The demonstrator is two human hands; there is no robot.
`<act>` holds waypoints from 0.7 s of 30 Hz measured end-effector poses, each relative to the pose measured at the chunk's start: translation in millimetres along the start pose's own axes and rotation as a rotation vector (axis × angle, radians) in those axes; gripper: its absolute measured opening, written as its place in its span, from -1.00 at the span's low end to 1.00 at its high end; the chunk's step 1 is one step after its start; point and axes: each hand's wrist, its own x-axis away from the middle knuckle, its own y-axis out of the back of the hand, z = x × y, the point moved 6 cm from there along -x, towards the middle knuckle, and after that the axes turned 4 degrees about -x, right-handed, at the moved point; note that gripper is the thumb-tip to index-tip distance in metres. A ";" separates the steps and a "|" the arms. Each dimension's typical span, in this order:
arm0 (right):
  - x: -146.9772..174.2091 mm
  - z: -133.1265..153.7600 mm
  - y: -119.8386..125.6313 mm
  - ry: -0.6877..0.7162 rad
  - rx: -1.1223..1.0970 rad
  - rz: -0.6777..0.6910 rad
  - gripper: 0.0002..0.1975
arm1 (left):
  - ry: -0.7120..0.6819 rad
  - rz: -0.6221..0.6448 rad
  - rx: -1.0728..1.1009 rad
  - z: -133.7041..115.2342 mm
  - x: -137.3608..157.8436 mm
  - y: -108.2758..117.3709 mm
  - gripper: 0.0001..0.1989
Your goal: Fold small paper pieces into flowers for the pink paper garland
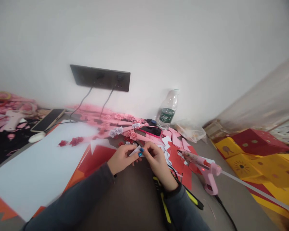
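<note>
Between my two hands is a small piece of white paper (135, 150), pinched by the fingertips above the grey table. My left hand (121, 158) grips its left side, thumb on top. My right hand (157, 160) closes on the right side, with blue-painted nails meeting at the paper. Part of the piece is hidden by the fingers. Scissors with black and yellow handles (167, 210) lie partly beneath my right forearm. Just beyond my hands are pink paper flowers (132, 134) and white paper flowers (116, 131) on pink strips.
A pink glue gun (208, 175) with a long glue stick lies at right, near red paper pieces (174, 160). A water bottle (168, 110) stands by the wall. White sheets (45, 160) cover the left side. Yellow boxes (245, 165) are at far right; phones lie behind.
</note>
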 end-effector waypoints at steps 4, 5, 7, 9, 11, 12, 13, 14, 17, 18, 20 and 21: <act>0.0 3.1 0.7 0.023 0.008 -0.025 -0.67 | -0.014 -0.003 0.013 0.4 -0.2 1.6 -0.64; 0.0 5.3 1.7 0.048 0.026 -0.055 -0.70 | -0.023 -0.019 0.003 0.4 -0.3 3.2 -0.64; 1.0 10.6 4.6 0.111 0.074 -0.137 -0.79 | -0.040 -0.067 -0.025 0.8 -0.8 7.7 -0.65; 3.5 16.3 8.5 0.182 0.159 -0.239 -0.92 | -0.048 -0.124 -0.048 1.7 -1.6 12.9 -0.65; 6.0 20.4 9.5 0.232 0.257 -0.292 -0.97 | -0.049 -0.165 -0.060 2.8 -2.4 16.6 -0.66; 6.4 21.1 8.2 0.242 0.301 -0.287 -0.93 | -0.048 -0.171 -0.053 3.3 -2.8 17.2 -0.67; 6.6 21.8 6.6 0.253 0.334 -0.276 -0.91 | -0.044 -0.163 -0.042 3.9 -3.2 16.6 -0.68; 6.5 22.3 4.6 0.268 0.356 -0.258 -0.87 | -0.039 -0.152 -0.030 4.5 -3.4 15.4 -0.68; 4.1 20.8 -1.2 0.281 0.385 -0.197 -0.85 | -0.034 -0.118 -0.001 5.2 -3.0 10.1 -0.67; 3.0 19.4 -2.1 0.275 0.390 -0.187 -0.85 | -0.036 -0.109 -0.002 5.2 -2.6 8.5 -0.67; 1.3 17.0 -1.1 0.259 0.399 -0.208 -0.87 | -0.036 -0.102 -0.014 5.3 -2.0 6.3 -0.66; 0.8 16.2 0.0 0.255 0.393 -0.224 -0.88 | -0.035 -0.102 -0.019 5.5 -1.8 5.9 -0.66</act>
